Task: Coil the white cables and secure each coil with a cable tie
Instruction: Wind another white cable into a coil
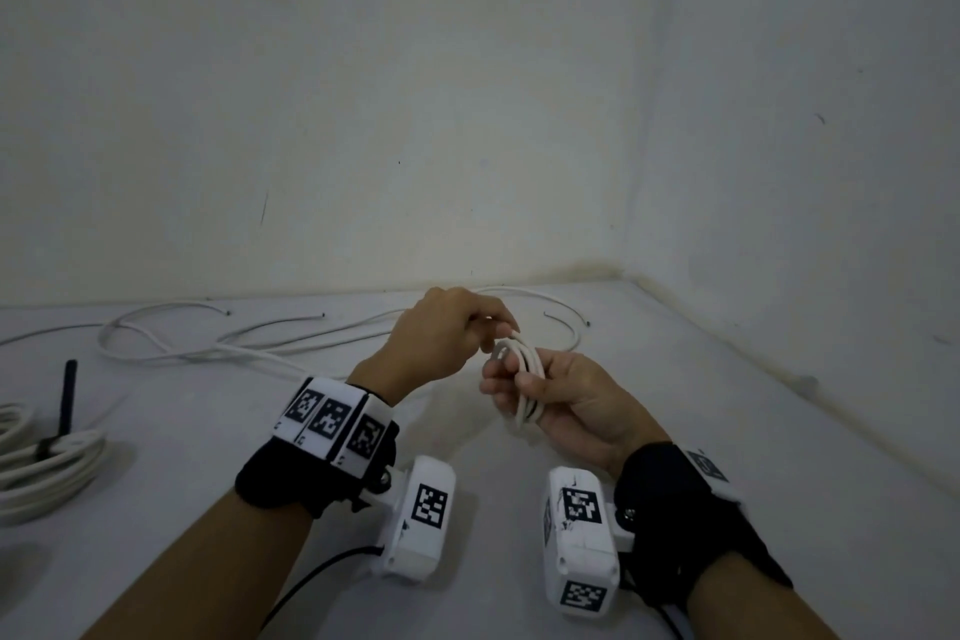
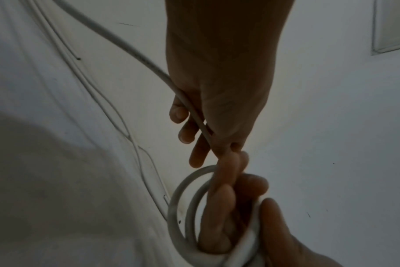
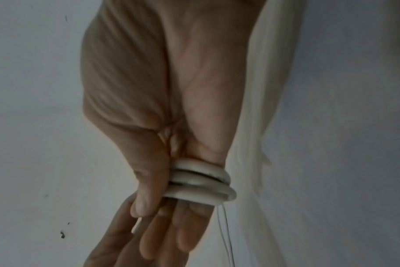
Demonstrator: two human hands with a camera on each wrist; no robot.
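My right hand [image 1: 514,387] grips a small coil of white cable [image 1: 527,374] above the table, thumb pressed on its side. The right wrist view shows three stacked loops of the coil [image 3: 201,182] under the thumb [image 3: 149,189]. My left hand [image 1: 493,327] is just left of and above the coil and pinches the same cable where it leaves the coil. In the left wrist view that free cable [image 2: 126,45] runs from the upper left through the left fingers [image 2: 187,133] into the coil [image 2: 178,207].
A bigger white coil [image 1: 47,468] bound with a black cable tie [image 1: 67,405] lies at the table's left edge. Loose white cables [image 1: 208,343] sprawl along the back by the wall. The wall corner [image 1: 649,276] closes the far right.
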